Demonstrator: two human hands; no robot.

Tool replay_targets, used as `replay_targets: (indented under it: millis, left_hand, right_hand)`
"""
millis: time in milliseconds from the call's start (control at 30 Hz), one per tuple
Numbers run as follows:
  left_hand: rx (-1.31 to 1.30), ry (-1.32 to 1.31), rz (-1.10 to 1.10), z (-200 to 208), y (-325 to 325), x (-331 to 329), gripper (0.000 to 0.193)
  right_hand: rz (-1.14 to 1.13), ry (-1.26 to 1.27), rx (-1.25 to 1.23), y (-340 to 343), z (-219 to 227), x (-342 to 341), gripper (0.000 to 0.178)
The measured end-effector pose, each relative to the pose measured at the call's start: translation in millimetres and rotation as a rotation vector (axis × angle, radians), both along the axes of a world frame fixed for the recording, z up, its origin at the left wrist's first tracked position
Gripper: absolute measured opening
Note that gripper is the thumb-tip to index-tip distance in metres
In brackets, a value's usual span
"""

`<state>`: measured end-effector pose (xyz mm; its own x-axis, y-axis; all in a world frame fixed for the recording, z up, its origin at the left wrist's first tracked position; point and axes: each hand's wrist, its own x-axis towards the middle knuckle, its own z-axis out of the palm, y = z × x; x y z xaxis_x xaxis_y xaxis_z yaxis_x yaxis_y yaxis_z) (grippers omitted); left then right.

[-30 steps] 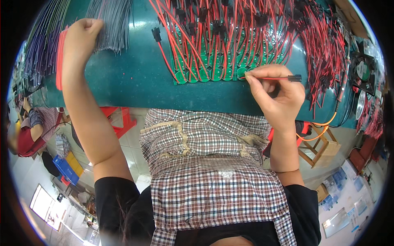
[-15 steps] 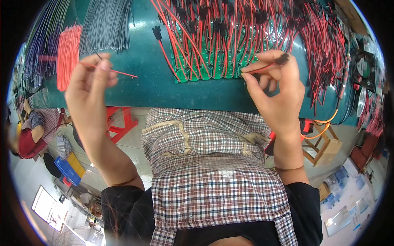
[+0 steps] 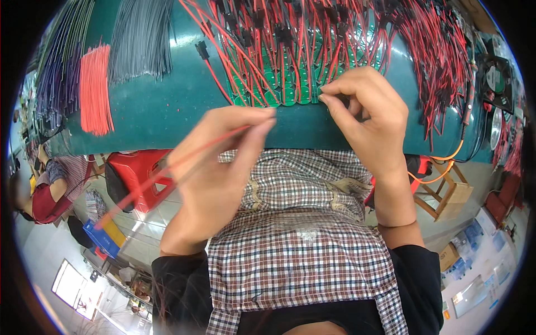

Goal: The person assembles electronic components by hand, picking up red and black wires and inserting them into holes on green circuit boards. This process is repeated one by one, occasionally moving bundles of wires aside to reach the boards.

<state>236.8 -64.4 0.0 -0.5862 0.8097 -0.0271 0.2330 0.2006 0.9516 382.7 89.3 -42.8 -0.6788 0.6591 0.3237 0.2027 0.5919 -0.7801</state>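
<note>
My left hand (image 3: 220, 162) is closed in front of the plaid apron, thumb and fingers pinched together. It holds a thin red wire (image 3: 151, 184), blurred by motion, which trails down to the lower left. Beyond the fingertips lies a panel of round green circuit boards (image 3: 287, 96) with red and black wires ending in black connectors. My right hand (image 3: 371, 111) is at the near right edge of this panel, thumb and forefinger curled close together. Whatever lies between those fingertips, if anything, is too small to make out.
Bundles of red wires (image 3: 95, 92), grey wires (image 3: 142, 42) and dark purple wires (image 3: 61, 72) lie on the green table (image 3: 162, 120) at left. Red-black connector leads (image 3: 438, 72) heap at right, beside a tool with an orange cord (image 3: 455, 152) and a fan (image 3: 496, 78). Another person (image 3: 47, 195) sits far left.
My left hand has swung right and nearer to me, carrying the red wire. My right hand has shifted slightly left; the red-black lead with a black connector no longer shows in it.
</note>
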Motion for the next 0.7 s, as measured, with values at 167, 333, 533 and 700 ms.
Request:
replay_targets:
  millis: [167,333,533,700]
  left_hand:
    - [0.056,0.261,-0.193,-17,33,13,0.012]
    - [0.131,0.396,-0.066,-38,46,26,0.021]
    - [0.109,0.418,-0.065,-41,47,28,0.022]
    - [0.123,0.439,-0.058,-43,47,28,0.022]
  right_hand:
    - [0.057,-0.013,-0.013,3,6,6,0.017]
    - [-0.374,-0.132,0.247,44,20,41,0.015]
    - [-0.6,-0.402,0.296,71,3,58,0.016]
    - [-0.656,-0.32,0.195,72,0,57,0.013]
